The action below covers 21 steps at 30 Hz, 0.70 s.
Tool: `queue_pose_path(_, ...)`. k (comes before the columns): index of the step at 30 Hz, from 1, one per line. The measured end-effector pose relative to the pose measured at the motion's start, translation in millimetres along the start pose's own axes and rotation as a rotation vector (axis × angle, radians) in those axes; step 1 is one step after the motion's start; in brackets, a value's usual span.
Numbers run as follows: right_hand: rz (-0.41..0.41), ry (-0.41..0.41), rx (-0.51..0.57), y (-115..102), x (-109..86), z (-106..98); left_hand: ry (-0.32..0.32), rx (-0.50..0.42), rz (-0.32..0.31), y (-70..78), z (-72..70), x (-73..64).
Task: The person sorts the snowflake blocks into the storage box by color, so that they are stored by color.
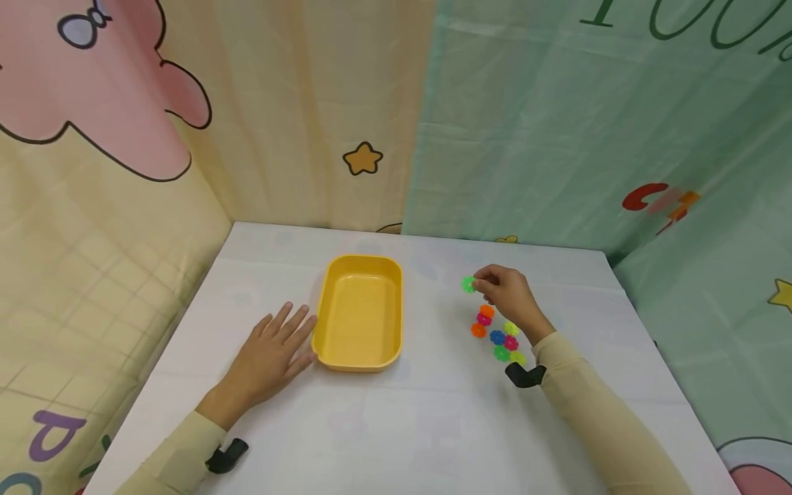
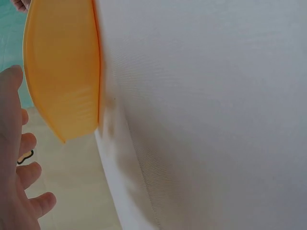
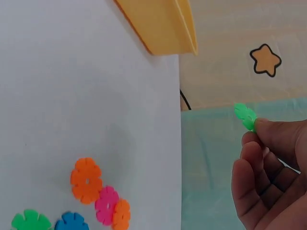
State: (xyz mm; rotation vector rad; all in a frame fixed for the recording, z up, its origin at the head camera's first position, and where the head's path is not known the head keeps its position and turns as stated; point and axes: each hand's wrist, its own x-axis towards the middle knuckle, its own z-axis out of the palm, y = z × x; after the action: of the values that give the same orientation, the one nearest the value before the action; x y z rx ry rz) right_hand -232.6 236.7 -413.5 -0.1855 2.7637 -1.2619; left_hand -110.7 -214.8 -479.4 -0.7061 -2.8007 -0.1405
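Between thumb and fingertips, my right hand point(image 1: 509, 294) pinches a green flower-shaped plastic piece point(image 3: 246, 116), raised over the table. Just below that hand lie several more such pieces: an orange one point(image 3: 86, 180), a pink one point(image 3: 106, 205), a blue one point(image 1: 498, 337), a green one point(image 1: 502, 353) and a yellow one point(image 1: 518, 358). My left hand point(image 1: 271, 354) has its fingers spread and straight, fingertips right at the left rim of a yellow rectangular tray point(image 1: 359, 361). Nothing is held in it.
The white table point(image 1: 421, 440) carries the tray left of the loose pieces. Patterned curtains point(image 1: 526, 124) stand behind the table and at both sides. A black strap end point(image 1: 525, 375) hangs from the right wrist, close to the pieces; another strap point(image 1: 227, 456) is on the left wrist.
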Motion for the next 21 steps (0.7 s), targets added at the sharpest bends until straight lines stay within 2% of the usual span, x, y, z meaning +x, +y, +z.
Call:
queue_pose_path(9,-0.006,-0.016,0.082,-21.9,11.5,16.5,0.031,-0.038,0.086,-1.9,9.7,-1.8)
queue_pose_path(21,-0.034,0.031,0.139,-34.3,19.3,34.7,0.007,-0.028,0.094,0.7,14.3,-0.9)
